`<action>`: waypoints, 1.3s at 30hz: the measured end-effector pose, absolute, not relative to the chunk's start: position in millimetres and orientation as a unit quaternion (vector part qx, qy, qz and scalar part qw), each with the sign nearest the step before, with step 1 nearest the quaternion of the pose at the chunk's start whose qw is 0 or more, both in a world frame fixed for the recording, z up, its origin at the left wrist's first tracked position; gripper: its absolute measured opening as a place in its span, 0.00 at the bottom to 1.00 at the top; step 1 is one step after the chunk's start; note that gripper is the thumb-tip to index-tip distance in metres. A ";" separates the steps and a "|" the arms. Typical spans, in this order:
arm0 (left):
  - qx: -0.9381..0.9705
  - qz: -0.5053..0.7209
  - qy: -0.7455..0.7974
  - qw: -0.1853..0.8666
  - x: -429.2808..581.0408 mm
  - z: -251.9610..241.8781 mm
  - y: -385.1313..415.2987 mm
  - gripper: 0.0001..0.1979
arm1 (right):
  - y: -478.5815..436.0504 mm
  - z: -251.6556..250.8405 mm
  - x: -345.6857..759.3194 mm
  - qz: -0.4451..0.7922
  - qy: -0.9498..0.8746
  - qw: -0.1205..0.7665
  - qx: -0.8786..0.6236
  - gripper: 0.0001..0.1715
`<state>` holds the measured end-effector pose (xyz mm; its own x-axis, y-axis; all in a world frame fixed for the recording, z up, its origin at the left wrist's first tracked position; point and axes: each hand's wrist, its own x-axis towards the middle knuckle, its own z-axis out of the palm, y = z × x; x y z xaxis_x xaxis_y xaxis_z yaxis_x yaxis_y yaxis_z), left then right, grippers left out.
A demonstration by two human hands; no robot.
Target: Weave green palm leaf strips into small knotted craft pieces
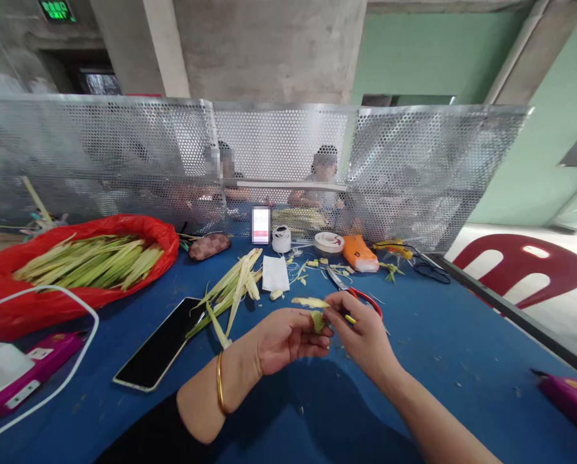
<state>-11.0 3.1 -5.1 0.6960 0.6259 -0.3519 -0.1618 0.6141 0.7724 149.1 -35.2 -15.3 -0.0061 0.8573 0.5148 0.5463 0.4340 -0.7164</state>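
Both hands meet above the blue table (pixel 438 335) at the centre. My left hand (pixel 288 338), with a gold bangle on the wrist, is closed around a small folded piece of pale green leaf (pixel 318 320). My right hand (pixel 363 335) pinches the same leaf piece from the right, and a thin strip (pixel 310 301) sticks out to the left above the fingers. Red-handled scissors (pixel 353 293) lie on the table just behind my right hand. A loose bunch of leaf strips (pixel 233 287) lies to the left of the hands.
A red bag of green leaves (pixel 82 261) sits at the left. A dark phone (pixel 160 345) lies near my left forearm. A white cable, pink devices (pixel 27 367), tape rolls, an orange glue gun (pixel 360 253) and a red chair (pixel 525 267) surround me. Two people sit behind the perforated screen.
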 end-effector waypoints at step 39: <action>0.519 0.202 0.396 0.730 -1.1 -7.2 -7.0 0.11 | -33.8 -12.5 143.4 0.353 -0.468 0.660 -0.469 0.23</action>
<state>-1.1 -7.0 -7.2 0.6052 0.7053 -0.3691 0.1161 0.3805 0.9174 143.4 -33.8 -12.5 0.3115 0.9060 0.2865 -0.0269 0.3098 -0.9504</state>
